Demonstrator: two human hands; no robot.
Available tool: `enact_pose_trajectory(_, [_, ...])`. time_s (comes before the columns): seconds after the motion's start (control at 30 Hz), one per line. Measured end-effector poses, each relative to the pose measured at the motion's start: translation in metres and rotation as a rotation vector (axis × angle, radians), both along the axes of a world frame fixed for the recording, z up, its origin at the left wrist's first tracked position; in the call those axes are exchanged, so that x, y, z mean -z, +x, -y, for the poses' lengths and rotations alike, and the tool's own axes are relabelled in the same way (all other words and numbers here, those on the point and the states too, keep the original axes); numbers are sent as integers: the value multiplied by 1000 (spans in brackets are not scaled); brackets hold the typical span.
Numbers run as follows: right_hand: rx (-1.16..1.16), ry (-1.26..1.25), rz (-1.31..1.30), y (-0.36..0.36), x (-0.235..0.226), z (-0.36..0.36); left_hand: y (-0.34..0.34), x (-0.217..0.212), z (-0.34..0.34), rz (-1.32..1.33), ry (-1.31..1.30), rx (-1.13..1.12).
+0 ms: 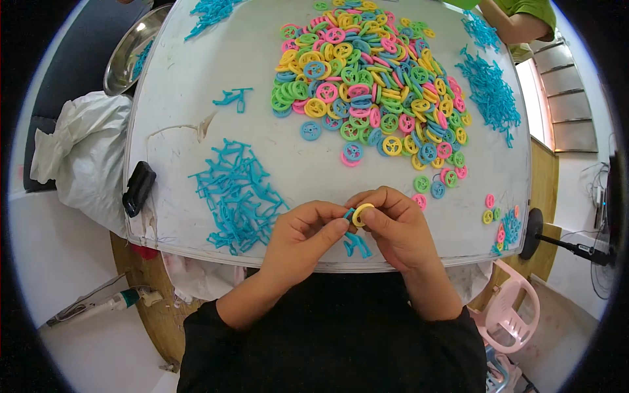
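Observation:
Close to the table's front edge, my left hand (pixel 308 234) pinches a small blue branched plastic piece (pixel 357 245), whose lower arms hang out below the fingers. My right hand (pixel 396 226) grips a yellow plastic wheel (pixel 361 215) between thumb and fingers, right up against the blue piece. Fingertips hide the spot where the two meet, so I cannot tell whether they are joined. A heap of similar blue plastic pieces (pixel 239 196) lies left of my left hand. Beyond my hands spreads a big pile of pink, yellow, green and blue wheels (pixel 367 85).
More blue pieces (pixel 491 95) lie at the far right, near another person's arm (pixel 517 25). A small cluster of wheels and blue parts (pixel 503 229) sits at the right edge. On the left are a black object (pixel 139 188), a white bag (pixel 92 154) and a metal bowl (pixel 134 49).

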State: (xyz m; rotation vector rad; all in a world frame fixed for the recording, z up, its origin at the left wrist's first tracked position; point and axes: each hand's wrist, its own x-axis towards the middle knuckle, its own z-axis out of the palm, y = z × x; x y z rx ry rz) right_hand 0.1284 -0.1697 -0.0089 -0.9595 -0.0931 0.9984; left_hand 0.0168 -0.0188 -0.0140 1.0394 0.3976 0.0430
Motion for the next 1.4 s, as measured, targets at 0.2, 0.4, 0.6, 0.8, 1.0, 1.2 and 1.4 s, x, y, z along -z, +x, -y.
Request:
enact_pose_trajectory(0.2, [82,-112,43,-8,3,-4,-4,-2,2,-11,352,6])
enact_pose_trajectory(0.4, [152,-137,107,-17,8,-8,2,-3,0,218,1013,-37])
enact_pose_trajectory(0.6, [163,-228,389,-17,-3,-4,4,-8,-3,254,1103,-27])
enact_pose_trajectory(0.8, [3,-183,769,-10,1,8,1,-4,-3,183,807,-8])
enact_pose_trajectory(1.0, [-187,-257,702,-4,-12,17,-4,1,-7,188,708,12])
enact_pose_trajectory(1.2, [-213,-300,781,0,-15,15,-7,6,-4,182,662,-1])
enact_pose_trajectory(1.4, [-169,-366,1483,4,-17,8,-5,7,3,97,566,-101])
